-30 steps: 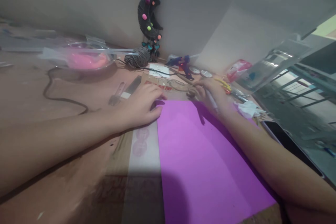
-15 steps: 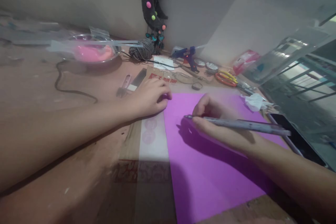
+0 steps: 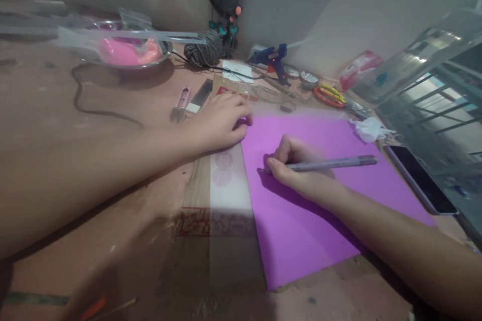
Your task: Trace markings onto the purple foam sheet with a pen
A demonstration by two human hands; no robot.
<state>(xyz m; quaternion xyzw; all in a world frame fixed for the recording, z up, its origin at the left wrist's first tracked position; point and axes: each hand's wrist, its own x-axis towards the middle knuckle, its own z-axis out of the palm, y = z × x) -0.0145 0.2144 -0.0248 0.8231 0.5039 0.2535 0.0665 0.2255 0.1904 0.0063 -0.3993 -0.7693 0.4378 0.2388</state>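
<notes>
My right hand [image 3: 297,163] pinches a grey pen [image 3: 335,163] over a purple sheet of paper [image 3: 316,235]. The pen's tip points left and is at or just above the sheet, near its left edge; whether it touches I cannot tell. My left hand [image 3: 226,118] lies at the sheet's upper left corner, fingers loosely bent and slightly apart, with nothing held. Under the purple sheet are a white strip [image 3: 229,195] and a brown paper piece with red print [image 3: 196,220].
Behind my hands are a pink cutter [image 3: 181,103], a dark blade case [image 3: 201,94], a yarn ball [image 3: 203,49], a blue glue gun [image 3: 274,57] and orange-yellow scissors [image 3: 329,95]. A phone [image 3: 419,178] lies right of the sheet, and a bowl of pink material [image 3: 124,52] stands back left.
My right hand has lowered the pen toward the sheet's left part, and the pen's back end has swung up. My left hand stays at the corner. The camera view has tilted down.
</notes>
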